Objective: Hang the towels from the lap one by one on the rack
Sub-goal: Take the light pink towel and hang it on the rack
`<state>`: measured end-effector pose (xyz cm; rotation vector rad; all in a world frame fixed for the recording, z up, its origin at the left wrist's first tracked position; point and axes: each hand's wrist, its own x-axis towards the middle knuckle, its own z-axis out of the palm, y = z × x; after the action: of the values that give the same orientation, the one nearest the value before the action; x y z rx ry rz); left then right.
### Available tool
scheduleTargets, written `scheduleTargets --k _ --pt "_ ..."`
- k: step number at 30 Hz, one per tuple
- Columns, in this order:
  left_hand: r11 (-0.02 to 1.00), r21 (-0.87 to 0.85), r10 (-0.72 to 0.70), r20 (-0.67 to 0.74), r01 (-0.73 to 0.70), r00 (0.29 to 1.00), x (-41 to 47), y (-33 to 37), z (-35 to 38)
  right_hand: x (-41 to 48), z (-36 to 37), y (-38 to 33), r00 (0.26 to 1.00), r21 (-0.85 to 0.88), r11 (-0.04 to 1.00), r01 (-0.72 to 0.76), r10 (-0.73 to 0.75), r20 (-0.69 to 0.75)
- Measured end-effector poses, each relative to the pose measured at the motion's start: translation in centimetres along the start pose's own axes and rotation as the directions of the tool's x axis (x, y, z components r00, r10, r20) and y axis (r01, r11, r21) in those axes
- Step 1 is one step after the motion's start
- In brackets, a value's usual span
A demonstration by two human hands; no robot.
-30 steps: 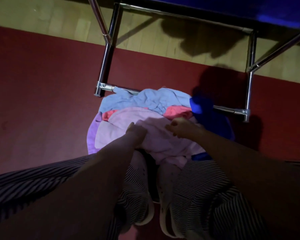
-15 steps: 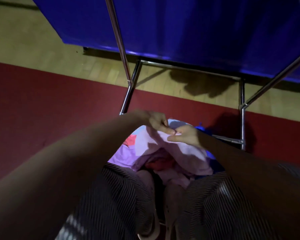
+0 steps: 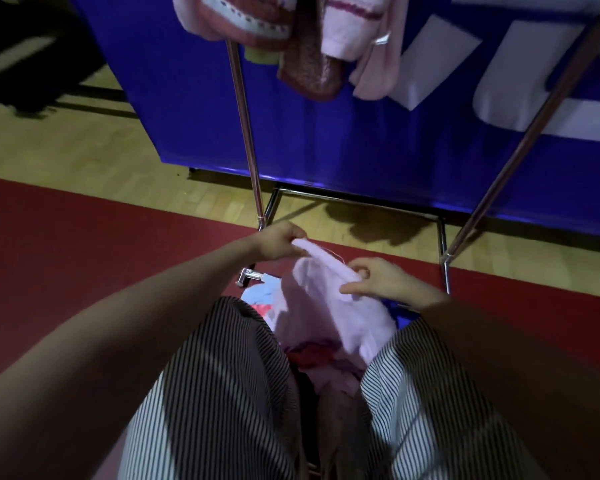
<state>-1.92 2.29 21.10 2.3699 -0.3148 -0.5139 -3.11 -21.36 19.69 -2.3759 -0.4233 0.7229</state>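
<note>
The person wears loose trousers with thin black and white stripes (image 3: 222, 375). The stripes run along each leg. The left hand (image 3: 278, 242) and the right hand (image 3: 378, 280) are bare. The left arm is bare too. The right arm looks darker past the wrist, maybe a brown sleeve; it is hard to tell. Down between the legs are pale shoes (image 3: 329, 427), dim and blurry.

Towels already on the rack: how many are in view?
4: a patterned pink towel leftmost, a dark reddish towel next, a striped white towel, then a pale pink towel rightmost. The frame's top edge crops them; more may be hidden.
</note>
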Motion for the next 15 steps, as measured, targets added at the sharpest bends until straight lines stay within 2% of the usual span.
scheduleTargets --k 2,4,6,7,10,13,15 --pt "0.999 0.003 0.041 0.019 -0.041 0.999 0.0 2.2 0.5 -0.4 0.3 -1.9 0.998 -0.086 0.996 0.017 -0.022 -0.065" --pt "0.998 -0.047 0.044 0.06 -0.041 0.997 0.0 3.9 1.5 -0.8 0.7 -4.0 0.991 0.081 0.994 0.073 -0.063 -0.117" --pt "0.989 -0.146 0.04 0.031 -0.035 0.999 -0.3 5.1 2.5 -1.3 1.0 -5.5 0.993 0.284 0.954 0.097 -0.074 -0.091" --pt "0.975 -0.219 0.028 0.012 -0.025 1.0 -0.6 5.4 2.9 -1.5 1.3 -5.9 0.995 0.326 0.941 0.089 -0.066 -0.08" --pt "0.889 -0.457 -0.025 0.008 0.026 1.0 -1.1 5.3 3.4 -1.5 1.8 -5.7 0.989 0.297 0.949 0.107 -0.07 -0.133" --pt "0.848 -0.522 -0.029 0.126 0.091 0.992 -1.8 4.9 2.9 -2.0 1.8 -4.8 0.995 0.288 0.956 0.061 -0.037 -0.087" --pt "0.854 -0.504 -0.007 0.238 0.13 0.971 -2.2 4.3 2.6 -2.2 1.6 -3.7 0.993 0.332 0.943 0.017 0.024 -0.116"
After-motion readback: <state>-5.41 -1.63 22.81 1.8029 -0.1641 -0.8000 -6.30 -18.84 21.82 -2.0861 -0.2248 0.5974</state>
